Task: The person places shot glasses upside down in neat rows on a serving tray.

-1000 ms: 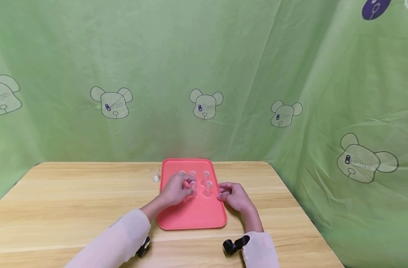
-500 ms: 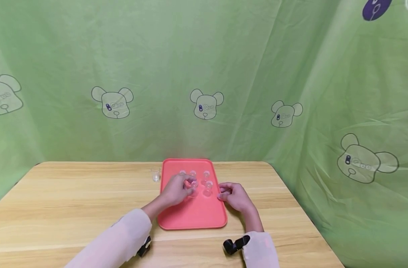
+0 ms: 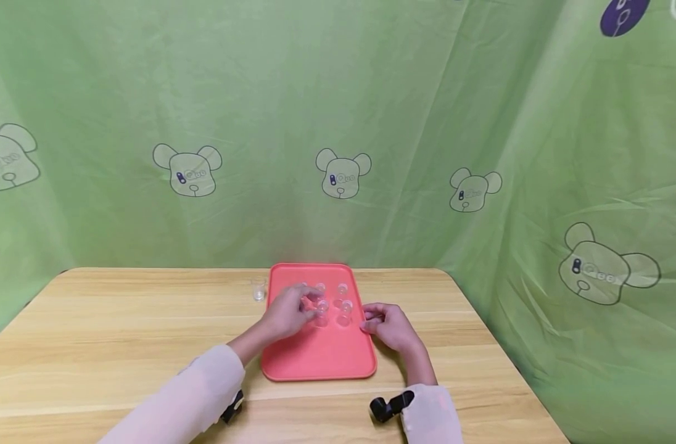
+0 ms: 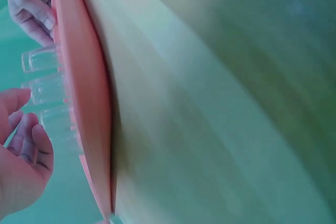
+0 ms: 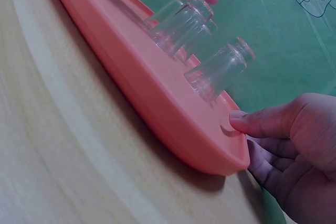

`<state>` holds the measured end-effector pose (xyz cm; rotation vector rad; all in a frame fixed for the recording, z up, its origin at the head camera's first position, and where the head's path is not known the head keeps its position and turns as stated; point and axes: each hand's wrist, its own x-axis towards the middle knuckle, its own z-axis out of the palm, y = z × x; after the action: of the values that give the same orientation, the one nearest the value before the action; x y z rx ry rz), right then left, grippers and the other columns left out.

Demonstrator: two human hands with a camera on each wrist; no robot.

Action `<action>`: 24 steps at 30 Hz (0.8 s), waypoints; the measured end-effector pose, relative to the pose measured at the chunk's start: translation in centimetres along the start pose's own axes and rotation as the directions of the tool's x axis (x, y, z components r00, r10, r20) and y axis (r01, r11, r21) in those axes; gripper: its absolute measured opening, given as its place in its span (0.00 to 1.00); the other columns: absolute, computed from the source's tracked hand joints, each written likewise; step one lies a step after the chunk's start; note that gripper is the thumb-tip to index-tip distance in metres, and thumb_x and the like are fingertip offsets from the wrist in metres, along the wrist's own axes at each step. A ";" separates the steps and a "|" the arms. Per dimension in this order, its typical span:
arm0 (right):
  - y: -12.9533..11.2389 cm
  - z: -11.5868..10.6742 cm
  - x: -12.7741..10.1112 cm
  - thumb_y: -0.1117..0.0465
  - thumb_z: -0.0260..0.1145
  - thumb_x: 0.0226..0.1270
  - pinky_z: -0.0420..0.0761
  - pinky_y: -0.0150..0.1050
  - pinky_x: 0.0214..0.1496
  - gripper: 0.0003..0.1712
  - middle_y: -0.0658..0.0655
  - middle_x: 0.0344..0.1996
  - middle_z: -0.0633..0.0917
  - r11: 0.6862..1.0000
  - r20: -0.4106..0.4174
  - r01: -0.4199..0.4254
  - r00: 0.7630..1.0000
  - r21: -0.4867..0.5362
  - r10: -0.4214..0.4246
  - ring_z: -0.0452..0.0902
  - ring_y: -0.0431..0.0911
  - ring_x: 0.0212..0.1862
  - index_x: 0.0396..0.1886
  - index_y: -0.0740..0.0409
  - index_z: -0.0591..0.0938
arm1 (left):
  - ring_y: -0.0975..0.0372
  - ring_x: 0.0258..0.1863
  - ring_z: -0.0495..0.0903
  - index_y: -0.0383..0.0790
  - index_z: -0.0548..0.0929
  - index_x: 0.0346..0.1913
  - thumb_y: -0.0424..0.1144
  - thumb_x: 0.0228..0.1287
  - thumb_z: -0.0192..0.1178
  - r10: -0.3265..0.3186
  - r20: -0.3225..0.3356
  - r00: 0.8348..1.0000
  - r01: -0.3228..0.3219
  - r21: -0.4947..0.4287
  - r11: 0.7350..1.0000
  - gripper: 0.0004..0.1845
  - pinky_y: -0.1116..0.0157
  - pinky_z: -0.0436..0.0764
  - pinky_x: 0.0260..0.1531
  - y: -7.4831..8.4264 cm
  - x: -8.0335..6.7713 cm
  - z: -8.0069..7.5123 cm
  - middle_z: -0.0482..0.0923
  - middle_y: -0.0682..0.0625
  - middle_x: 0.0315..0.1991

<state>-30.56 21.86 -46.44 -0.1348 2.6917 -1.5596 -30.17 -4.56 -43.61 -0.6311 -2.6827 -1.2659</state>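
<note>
Visibly five small glasses (image 3: 343, 304) on red tray (image 3: 316, 357); sixth glass (image 3: 257, 290) beside.

Wooden table (image 3: 121, 333) with red tray (image 3: 321, 357) and lone clear glass (image 3: 258, 288).

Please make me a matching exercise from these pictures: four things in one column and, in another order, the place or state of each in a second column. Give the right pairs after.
Things:
1. left hand
2. right hand
3. lone glass
4. tray

Places or states:
A. stands on the bare table, left of the tray
B. lies flat on the table and carries small clear glasses
C. holds the tray's right edge, thumb on the rim
D. reaches over the tray, fingers at the glasses

Pairs: 1-D, 2-C, 3-A, 4-B
</note>
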 end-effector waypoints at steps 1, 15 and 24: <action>0.0 0.0 0.0 0.74 0.70 0.63 0.83 0.37 0.43 0.20 0.59 0.39 0.87 1.000 0.001 0.001 1.000 0.000 -0.001 0.83 0.47 0.40 0.56 0.70 0.83 | 0.62 0.32 0.75 0.37 0.84 0.59 0.31 0.63 0.72 0.003 -0.003 1.000 -0.003 -0.001 1.000 0.21 0.67 0.79 0.32 -0.1 -0.1 -0.2 0.82 0.44 0.45; -0.1 0.0 0.0 0.74 0.70 0.63 0.83 0.37 0.43 0.20 0.58 0.38 0.87 1.000 -0.003 -0.009 1.000 -0.009 0.009 0.82 0.47 0.40 0.56 0.69 0.83 | 0.62 0.29 0.75 0.37 0.86 0.54 0.32 0.62 0.73 -0.028 -0.046 0.999 0.030 0.056 0.998 0.17 0.65 0.79 0.32 -2.5 -1.1 -3.3 0.83 0.45 0.46; 0.0 0.0 0.1 0.75 0.70 0.63 0.83 0.38 0.43 0.20 0.57 0.38 0.86 1.000 -0.005 -0.013 1.000 -0.002 0.013 0.82 0.46 0.39 0.56 0.68 0.83 | 0.61 0.29 0.76 0.32 0.85 0.54 0.32 0.63 0.71 -0.022 -0.075 0.997 0.029 0.091 0.995 0.17 0.65 0.79 0.31 -5.2 -1.6 -5.6 0.83 0.40 0.45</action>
<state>-30.63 21.83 -46.49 -0.1140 2.6920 -1.5563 -31.35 -12.28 -44.12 -0.5302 -2.6789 -1.1394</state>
